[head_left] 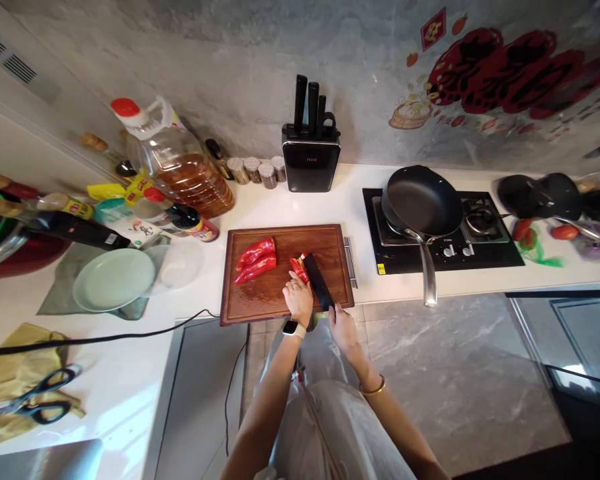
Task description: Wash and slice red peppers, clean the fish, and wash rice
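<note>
Left hand (298, 298) fingers pressed on pepper (299, 267), at board (260, 300) front right. Right hand (343, 328) clenched on knife (319, 281), blade seemingly against pepper, just beside left fingertips. Risk: slick skin, blade skids into fingertips.

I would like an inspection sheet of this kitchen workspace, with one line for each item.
Surface: white counter; wooden board at its front edge.
Job's things: two red peppers on the board; pepper piece beside the knife blade.
Clutter: oil jug, jars, green plate, scissors on a yellow cloth.
Grips: left hand holds the pepper piece down; right hand grips the knife handle.
Cables: black cable runs along the counter and drops off its edge.
Surroundings: knife block, pan on the stove, tomatoes at the right.
</note>
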Motion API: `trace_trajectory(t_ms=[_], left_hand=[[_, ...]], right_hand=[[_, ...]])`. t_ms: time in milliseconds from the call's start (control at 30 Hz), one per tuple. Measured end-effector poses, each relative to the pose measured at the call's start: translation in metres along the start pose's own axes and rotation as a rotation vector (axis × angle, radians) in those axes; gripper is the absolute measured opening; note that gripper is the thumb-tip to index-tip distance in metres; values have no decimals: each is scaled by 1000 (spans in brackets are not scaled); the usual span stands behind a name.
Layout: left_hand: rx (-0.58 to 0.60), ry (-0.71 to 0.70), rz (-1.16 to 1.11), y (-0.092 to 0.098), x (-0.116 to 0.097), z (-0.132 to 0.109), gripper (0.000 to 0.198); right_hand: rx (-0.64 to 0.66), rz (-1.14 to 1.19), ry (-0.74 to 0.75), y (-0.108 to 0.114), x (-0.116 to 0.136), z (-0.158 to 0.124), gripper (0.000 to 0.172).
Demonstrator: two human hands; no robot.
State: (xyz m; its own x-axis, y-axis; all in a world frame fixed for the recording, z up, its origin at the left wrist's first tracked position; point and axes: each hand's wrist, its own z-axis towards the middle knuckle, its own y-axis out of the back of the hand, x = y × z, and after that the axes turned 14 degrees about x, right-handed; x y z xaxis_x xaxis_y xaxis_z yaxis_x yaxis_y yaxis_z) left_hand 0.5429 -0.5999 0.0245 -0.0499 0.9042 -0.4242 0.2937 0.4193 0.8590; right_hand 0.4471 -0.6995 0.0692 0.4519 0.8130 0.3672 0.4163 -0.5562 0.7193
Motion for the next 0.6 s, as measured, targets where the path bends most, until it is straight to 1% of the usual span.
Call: trace_trajectory(t_ms=[167,333,433,500,533,600], left_hand=[[-8,31,-5,-4,4,1,66],[-3,34,20,1,9,0,65],[-18,13,12,3,12,0,64],[-26,0,26,4,14,1,64],[-27,-2,38,4,15,1,64],[-18,-2,65,4,16,2,63]], right_hand=[[-11,44,-4,-5,-6,3,32],[-22,170,21,-10,-16,9,33],[-38,335,59,-14,-24,14,28],[-36,497,92,-17,-31,19,25],[-12,594,102,-18,-34,21,25],[81,812,110,-20,-40,26,30]])
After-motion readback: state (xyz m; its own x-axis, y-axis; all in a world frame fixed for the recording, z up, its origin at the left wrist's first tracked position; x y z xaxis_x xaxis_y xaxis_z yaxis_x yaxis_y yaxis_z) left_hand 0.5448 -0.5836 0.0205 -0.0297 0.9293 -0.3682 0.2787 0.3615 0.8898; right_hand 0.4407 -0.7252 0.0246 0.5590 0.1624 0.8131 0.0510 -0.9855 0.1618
